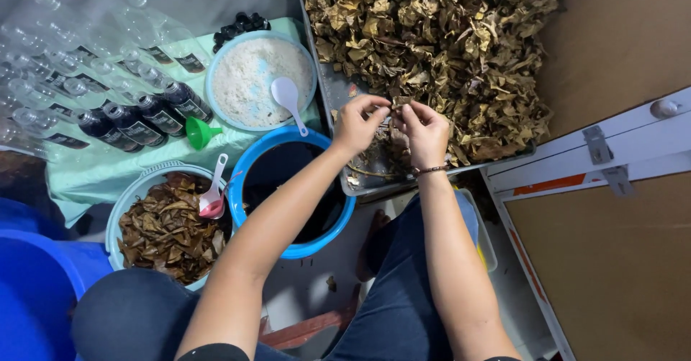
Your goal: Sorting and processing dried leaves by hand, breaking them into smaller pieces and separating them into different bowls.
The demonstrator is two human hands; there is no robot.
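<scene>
Leaf [394, 106], brown and dry, is pinched between both hands at the near edge of a metal tray [332, 91] heaped with a leaf pile [432, 37]. Left hand [358, 123] and right hand [426, 132] each close thumb and fingers narrowly on it, almost touching each other. The tray's front lip stands just under the wrists. Left of it lies a green-clothed table [86, 177] crowded with bottles [137, 120], a green funnel [200, 132], and a bowl of white powder [259, 80] with a spoon. Nearer stand a blue tub [291, 192] of dark liquid and a basket [169, 228] of leaves with a pink scoop [213, 195]. Brown boards and a white rail [612, 152] close the right side; bare floor [317, 274] shows between the knees.
</scene>
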